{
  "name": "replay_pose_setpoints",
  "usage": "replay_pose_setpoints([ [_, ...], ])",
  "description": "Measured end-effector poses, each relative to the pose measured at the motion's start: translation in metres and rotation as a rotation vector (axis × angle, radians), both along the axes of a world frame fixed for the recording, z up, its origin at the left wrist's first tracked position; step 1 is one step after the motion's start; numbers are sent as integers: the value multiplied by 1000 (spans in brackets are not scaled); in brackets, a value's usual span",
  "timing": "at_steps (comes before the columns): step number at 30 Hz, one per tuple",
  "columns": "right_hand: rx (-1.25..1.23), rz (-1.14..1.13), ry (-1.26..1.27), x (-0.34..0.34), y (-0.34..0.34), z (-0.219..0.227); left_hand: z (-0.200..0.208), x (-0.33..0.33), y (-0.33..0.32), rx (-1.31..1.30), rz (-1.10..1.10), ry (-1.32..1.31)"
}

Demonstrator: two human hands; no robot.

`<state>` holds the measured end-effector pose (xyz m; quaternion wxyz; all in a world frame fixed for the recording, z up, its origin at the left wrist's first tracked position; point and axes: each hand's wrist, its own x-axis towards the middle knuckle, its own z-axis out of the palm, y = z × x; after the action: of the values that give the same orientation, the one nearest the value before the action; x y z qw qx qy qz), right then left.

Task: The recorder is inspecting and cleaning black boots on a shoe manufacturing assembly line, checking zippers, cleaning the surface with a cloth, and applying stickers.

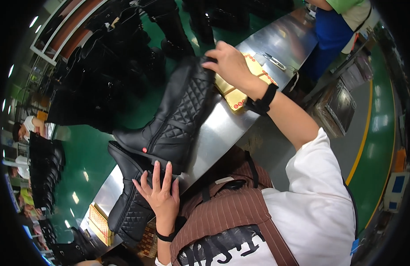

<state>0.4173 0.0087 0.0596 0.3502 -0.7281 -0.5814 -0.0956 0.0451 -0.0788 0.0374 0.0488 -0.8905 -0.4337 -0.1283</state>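
Note:
A black boot (169, 111) with a quilted shaft is tilted over the metal bench, its toe to the left. At the top of its shaft, my right hand (231, 66) is closed, pinching the rim between thumb and fingers. My left hand (160, 195) has its fingers spread, the tips at the sole and heel of this boot. A second black quilted boot (129, 213) lies on the bench, beside and partly behind my left hand. On the first boot's side near the sole is a small red dot (144, 150).
The shiny metal bench (231, 122) runs diagonally across. Yellow card bundles sit near my right wrist (237, 99) and at the lower left (100, 224). Metal nippers (275, 61) lie farther up. Many black boots (96, 84) fill the far side. Another person in a blue apron (325, 40) stands at the far end.

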Motion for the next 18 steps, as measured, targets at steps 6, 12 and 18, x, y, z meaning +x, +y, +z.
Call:
replay_pose_setpoints([
  [6,47,56,-99,-39,-57,-48,3,-2,9,5,-48,-130],
  [12,-185,-23,-227,-77,-45,-72,-6,-8,10,18,-5,-112],
  [18,-89,47,-296,-58,-33,-89,-5,-11,10,65,-17,-138],
])
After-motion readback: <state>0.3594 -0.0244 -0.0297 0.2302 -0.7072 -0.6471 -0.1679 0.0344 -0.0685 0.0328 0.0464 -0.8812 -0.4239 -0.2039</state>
